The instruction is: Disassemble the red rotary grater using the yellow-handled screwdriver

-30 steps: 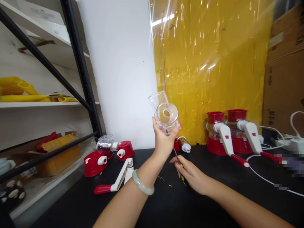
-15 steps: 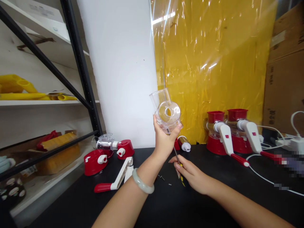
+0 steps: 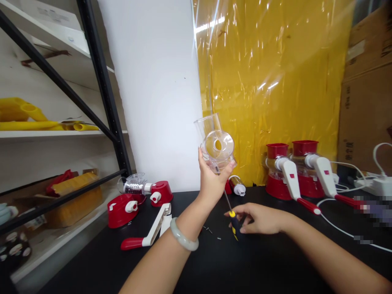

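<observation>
My left hand grips a clear plastic grater body by its lower part and holds it tilted above the table. A round hole in its disc-shaped face is turned toward me, and its chute points up and left. Below it, my right hand has its fingertips around the black and yellow handle of a screwdriver. The shaft runs up behind my left hand, and its tip shows through the clear plastic at the bottom of the body. Several small screws lie on the black table beneath.
At left are red bases, a red-and-white crank handle and a clear body with a drum. A metal grating drum lies behind my hands. Two assembled graters stand at right near white cables and a power strip.
My right hand has shifted slightly to the right and changed its grip, so more of the screwdriver handle shows. My left hand and the clear body are almost unmoved.
</observation>
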Available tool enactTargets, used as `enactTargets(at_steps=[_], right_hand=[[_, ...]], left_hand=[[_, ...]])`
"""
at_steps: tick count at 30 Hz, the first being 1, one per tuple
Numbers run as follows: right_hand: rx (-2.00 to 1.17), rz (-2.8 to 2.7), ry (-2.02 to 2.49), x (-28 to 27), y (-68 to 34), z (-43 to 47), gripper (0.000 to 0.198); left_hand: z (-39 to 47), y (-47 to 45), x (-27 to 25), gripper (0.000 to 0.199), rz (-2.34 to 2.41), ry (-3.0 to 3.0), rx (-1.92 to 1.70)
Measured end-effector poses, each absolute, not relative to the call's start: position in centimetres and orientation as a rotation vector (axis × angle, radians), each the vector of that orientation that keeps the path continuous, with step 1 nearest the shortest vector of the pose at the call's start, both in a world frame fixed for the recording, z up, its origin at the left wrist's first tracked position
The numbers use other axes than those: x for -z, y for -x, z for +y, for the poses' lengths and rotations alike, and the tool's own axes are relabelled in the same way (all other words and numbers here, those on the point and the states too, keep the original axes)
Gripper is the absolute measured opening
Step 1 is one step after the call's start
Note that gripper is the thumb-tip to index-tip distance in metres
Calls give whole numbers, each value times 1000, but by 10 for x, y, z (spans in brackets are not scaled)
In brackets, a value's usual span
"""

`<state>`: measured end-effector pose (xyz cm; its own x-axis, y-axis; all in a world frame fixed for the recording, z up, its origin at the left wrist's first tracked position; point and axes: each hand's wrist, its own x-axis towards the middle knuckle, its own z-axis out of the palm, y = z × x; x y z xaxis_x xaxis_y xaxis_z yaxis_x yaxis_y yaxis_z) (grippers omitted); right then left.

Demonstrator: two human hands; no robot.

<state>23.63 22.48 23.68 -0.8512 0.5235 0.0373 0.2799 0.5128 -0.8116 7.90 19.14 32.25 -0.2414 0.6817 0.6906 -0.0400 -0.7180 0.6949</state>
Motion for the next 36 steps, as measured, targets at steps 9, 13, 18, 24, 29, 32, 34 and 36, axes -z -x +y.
enactTargets(at_steps=[9, 13, 18, 24, 29, 32, 34, 36], right_hand=[[-984, -2456, 757, -227, -225, 218, 72], [-1105, -2492, 663, -235, -226, 212, 55], [-914, -2398, 859, -227, -216, 212, 78], [-1065, -2491, 626, -233, -226, 210, 68], [-804, -2385, 787, -226, -218, 215, 82], [-803, -2412, 726, -227, -221, 216, 98], [-951, -2465, 626, -232, -225, 215, 88], [-1108, -2480, 567, -235, -227, 213, 74]], left_hand=[[187, -80, -325, 102, 750, -1563, -1990], [187, -81, -325, 97, 708, -1615, -1984], [182, -83, -325, 98, 724, -1638, -1976], [178, -84, -325, 102, 746, -1638, -1965], [179, -83, -324, 99, 755, -1661, -1963], [180, -83, -323, 104, 737, -1658, -1948], [181, -83, -322, 104, 736, -1661, -1953], [181, -82, -322, 101, 761, -1672, -1965]])
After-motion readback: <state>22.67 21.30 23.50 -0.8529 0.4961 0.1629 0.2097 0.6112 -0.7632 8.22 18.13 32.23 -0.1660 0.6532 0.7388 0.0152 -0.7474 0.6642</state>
